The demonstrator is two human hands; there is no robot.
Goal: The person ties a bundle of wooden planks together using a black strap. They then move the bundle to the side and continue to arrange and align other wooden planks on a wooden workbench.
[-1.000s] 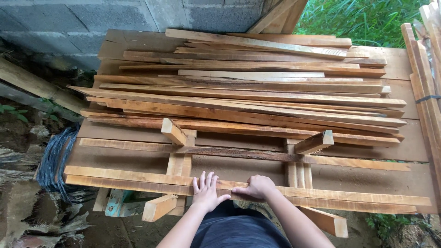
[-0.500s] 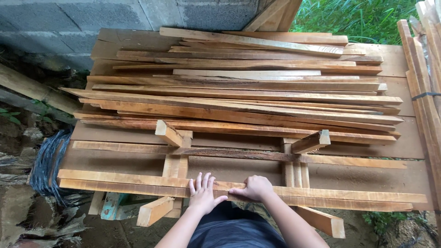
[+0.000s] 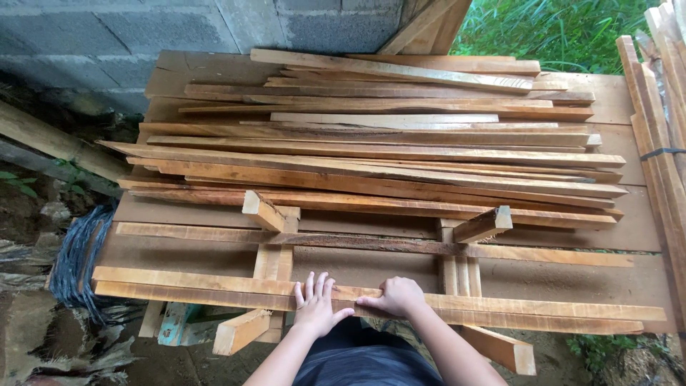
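— What differs from half a second back?

— Very little. The left hand point(image 3: 314, 306) and right hand point(image 3: 400, 295) stay where they were on the near slats point(image 3: 179, 284); the view has only drifted a touch, so the table point(image 3: 629, 229) sits slightly lower and to the right in frame.

— How are the hands set?

— The left lies flat and open, fingers spread across the slats, gripping nothing. The right is half curled, knuckles up, fingertips pressing on the slats' top; I cannot tell whether it has hold of one.

— Where are those slats?

— Along the table's near edge, two side by side, spanning almost its whole width, resting across the blocks.

— Count the rest.

— Two short blocks point(image 3: 266, 211) stand up, one left and one right of centre, each on a crosspiece running toward the person. One single slat point(image 3: 557, 254) lies between the blocks and the hands. Behind, the pile point(image 3: 386, 136) holds more than a dozen overlapping slats; I cannot count them exactly. More slats lean at the right edge.
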